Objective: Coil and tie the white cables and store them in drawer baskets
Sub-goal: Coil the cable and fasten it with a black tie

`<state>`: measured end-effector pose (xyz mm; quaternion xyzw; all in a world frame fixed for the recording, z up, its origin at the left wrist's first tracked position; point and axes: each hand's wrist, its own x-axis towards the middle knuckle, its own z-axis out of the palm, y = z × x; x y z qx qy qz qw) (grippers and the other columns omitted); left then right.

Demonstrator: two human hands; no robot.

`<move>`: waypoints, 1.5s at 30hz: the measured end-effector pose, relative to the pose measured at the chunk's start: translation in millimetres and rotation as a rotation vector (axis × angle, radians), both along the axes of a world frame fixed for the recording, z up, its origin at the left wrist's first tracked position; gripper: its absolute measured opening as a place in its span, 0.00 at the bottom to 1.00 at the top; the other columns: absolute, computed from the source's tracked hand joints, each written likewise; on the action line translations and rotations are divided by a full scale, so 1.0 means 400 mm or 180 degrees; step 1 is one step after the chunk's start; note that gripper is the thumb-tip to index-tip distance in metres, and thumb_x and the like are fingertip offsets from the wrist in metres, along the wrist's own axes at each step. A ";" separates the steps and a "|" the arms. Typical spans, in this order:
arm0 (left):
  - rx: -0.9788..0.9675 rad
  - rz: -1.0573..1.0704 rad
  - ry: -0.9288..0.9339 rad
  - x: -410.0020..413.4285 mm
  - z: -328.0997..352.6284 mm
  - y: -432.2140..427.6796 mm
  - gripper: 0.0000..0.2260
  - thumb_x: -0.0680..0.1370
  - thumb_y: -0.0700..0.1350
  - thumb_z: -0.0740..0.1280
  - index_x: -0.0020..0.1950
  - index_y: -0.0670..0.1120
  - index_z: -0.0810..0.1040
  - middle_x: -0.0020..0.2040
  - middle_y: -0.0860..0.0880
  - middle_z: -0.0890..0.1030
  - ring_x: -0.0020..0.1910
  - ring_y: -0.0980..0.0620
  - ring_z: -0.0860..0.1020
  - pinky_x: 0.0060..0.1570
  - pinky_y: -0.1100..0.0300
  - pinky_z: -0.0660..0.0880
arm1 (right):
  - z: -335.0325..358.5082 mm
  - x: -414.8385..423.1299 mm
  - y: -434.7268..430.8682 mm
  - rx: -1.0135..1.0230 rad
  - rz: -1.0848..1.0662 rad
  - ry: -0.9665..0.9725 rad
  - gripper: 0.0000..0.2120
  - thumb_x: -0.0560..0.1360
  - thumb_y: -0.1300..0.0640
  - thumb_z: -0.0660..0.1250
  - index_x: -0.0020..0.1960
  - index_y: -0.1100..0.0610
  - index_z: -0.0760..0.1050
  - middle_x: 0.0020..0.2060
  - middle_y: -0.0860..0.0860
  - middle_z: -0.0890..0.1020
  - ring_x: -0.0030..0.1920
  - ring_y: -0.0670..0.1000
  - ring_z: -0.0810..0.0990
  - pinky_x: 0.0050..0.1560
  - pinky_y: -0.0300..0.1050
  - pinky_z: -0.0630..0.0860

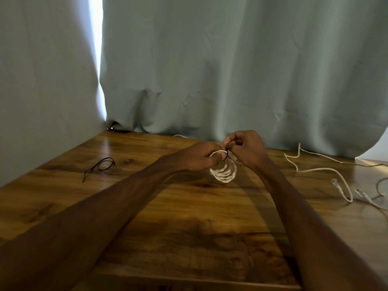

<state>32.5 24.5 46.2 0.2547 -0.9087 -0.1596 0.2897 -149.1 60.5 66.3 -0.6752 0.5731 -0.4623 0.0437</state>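
At table (130,152) centre, our left grip (197,157) holds the coiled white cable (223,173), right grip (245,150) pinching its black tie (226,154); loose cables (327,170) at three o'clock lie uncoiled.

tabletop (147,196): wood grain, glossy, smooth | curtain (231,70): pale grey-green cloth, matt, creased | coiled cable (223,172): white, looks braided, matt | loose cable (327,170): white, smooth | tie (100,165): black, thin, slight sheen

The white coil (223,173) hangs upright — a black tie (226,154) loops its top. A loose cable (321,169) sprawls uncoiled, well to its right.
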 end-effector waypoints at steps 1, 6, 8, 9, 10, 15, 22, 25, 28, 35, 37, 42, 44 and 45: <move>-0.0010 0.0007 -0.0016 -0.006 -0.003 0.002 0.13 0.86 0.44 0.60 0.45 0.46 0.81 0.37 0.56 0.79 0.34 0.64 0.76 0.37 0.69 0.69 | 0.001 -0.001 0.005 0.0132 0.0034 -0.0148 0.08 0.74 0.66 0.71 0.40 0.55 0.84 0.37 0.53 0.87 0.38 0.50 0.86 0.39 0.43 0.81; 0.0683 0.0276 0.0377 -0.024 -0.021 0.000 0.15 0.85 0.48 0.62 0.49 0.42 0.85 0.45 0.45 0.86 0.44 0.51 0.82 0.47 0.53 0.78 | 0.016 0.022 0.022 -0.0295 -0.0089 0.0352 0.09 0.71 0.66 0.70 0.38 0.54 0.83 0.32 0.46 0.85 0.33 0.43 0.84 0.40 0.42 0.83; 0.0912 0.0355 0.0461 -0.017 -0.018 -0.009 0.14 0.84 0.46 0.62 0.50 0.42 0.85 0.46 0.46 0.86 0.44 0.52 0.81 0.47 0.55 0.77 | 0.021 0.038 0.031 -0.0442 -0.0005 0.0491 0.08 0.71 0.66 0.71 0.38 0.54 0.83 0.32 0.45 0.85 0.33 0.42 0.84 0.38 0.41 0.82; 0.0973 0.0377 0.0475 -0.011 -0.015 -0.012 0.13 0.84 0.45 0.62 0.50 0.42 0.85 0.47 0.45 0.86 0.43 0.53 0.80 0.47 0.56 0.76 | 0.022 0.044 0.035 -0.0489 0.0037 0.0528 0.08 0.71 0.66 0.71 0.38 0.54 0.83 0.32 0.45 0.85 0.34 0.42 0.83 0.37 0.38 0.81; 0.1001 0.0383 0.0462 -0.006 -0.012 -0.014 0.13 0.85 0.44 0.62 0.49 0.43 0.85 0.47 0.45 0.86 0.43 0.54 0.80 0.47 0.57 0.76 | 0.022 0.049 0.039 -0.0525 0.0074 0.0573 0.08 0.72 0.66 0.72 0.39 0.55 0.83 0.33 0.45 0.84 0.34 0.42 0.83 0.35 0.34 0.78; 0.1152 0.0276 0.0388 0.023 -0.001 -0.017 0.12 0.86 0.45 0.62 0.50 0.44 0.83 0.35 0.58 0.81 0.35 0.66 0.77 0.39 0.70 0.72 | 0.024 0.061 0.047 -0.0540 0.0240 0.0362 0.07 0.72 0.68 0.72 0.41 0.58 0.85 0.33 0.47 0.85 0.35 0.41 0.83 0.35 0.29 0.76; 0.0565 0.0249 0.0003 0.010 -0.013 -0.007 0.16 0.84 0.56 0.60 0.48 0.50 0.84 0.44 0.51 0.84 0.45 0.51 0.82 0.49 0.47 0.79 | 0.021 0.034 0.038 0.0172 0.0383 -0.0859 0.04 0.80 0.67 0.65 0.49 0.62 0.78 0.31 0.55 0.85 0.27 0.50 0.82 0.29 0.44 0.80; 0.0441 0.0273 0.0143 -0.001 -0.015 0.002 0.18 0.84 0.54 0.60 0.48 0.46 0.84 0.43 0.48 0.84 0.44 0.48 0.82 0.50 0.41 0.79 | 0.022 0.032 0.036 0.0036 0.0333 -0.0738 0.03 0.81 0.65 0.66 0.50 0.61 0.78 0.32 0.55 0.85 0.27 0.50 0.83 0.29 0.43 0.81; 0.0516 0.0386 0.0321 0.002 -0.015 0.000 0.17 0.85 0.52 0.61 0.47 0.45 0.84 0.43 0.47 0.84 0.45 0.48 0.82 0.51 0.42 0.78 | 0.023 0.027 0.032 0.0144 0.0590 -0.1046 0.03 0.82 0.64 0.66 0.53 0.62 0.78 0.34 0.57 0.86 0.33 0.54 0.84 0.34 0.46 0.83; 0.0646 0.0413 0.0490 0.011 -0.025 -0.015 0.16 0.84 0.53 0.61 0.43 0.51 0.84 0.41 0.50 0.84 0.43 0.50 0.82 0.52 0.42 0.77 | 0.033 -0.006 0.035 0.0436 0.1057 -0.0893 0.09 0.79 0.71 0.67 0.57 0.68 0.82 0.45 0.63 0.87 0.38 0.51 0.86 0.41 0.39 0.83; 0.0682 0.0426 0.0513 0.011 -0.025 -0.015 0.16 0.83 0.54 0.61 0.42 0.52 0.84 0.40 0.52 0.84 0.42 0.52 0.81 0.52 0.43 0.77 | 0.034 -0.014 0.036 0.0370 0.1088 -0.0665 0.09 0.77 0.71 0.70 0.55 0.66 0.84 0.45 0.61 0.88 0.39 0.51 0.87 0.43 0.39 0.83; 0.0904 0.0447 0.0586 0.012 -0.031 -0.024 0.17 0.82 0.57 0.61 0.44 0.51 0.85 0.43 0.49 0.86 0.47 0.46 0.83 0.55 0.40 0.77 | 0.035 -0.026 0.033 0.0145 0.1145 -0.0260 0.09 0.74 0.70 0.74 0.53 0.64 0.85 0.44 0.56 0.88 0.44 0.52 0.88 0.48 0.40 0.84; 0.0941 0.0442 0.0540 0.011 -0.033 -0.029 0.16 0.82 0.58 0.62 0.44 0.52 0.85 0.42 0.51 0.85 0.46 0.49 0.83 0.55 0.39 0.77 | 0.032 -0.023 0.031 0.0104 0.1050 -0.0007 0.09 0.73 0.68 0.75 0.52 0.61 0.86 0.43 0.52 0.89 0.44 0.49 0.88 0.49 0.39 0.83; 0.0946 0.0437 0.0507 0.010 -0.035 -0.031 0.16 0.82 0.58 0.62 0.43 0.52 0.85 0.42 0.52 0.85 0.45 0.50 0.83 0.56 0.39 0.78 | 0.031 -0.020 0.030 0.0090 0.0991 0.0074 0.08 0.73 0.67 0.76 0.51 0.60 0.87 0.43 0.51 0.89 0.44 0.48 0.88 0.49 0.39 0.83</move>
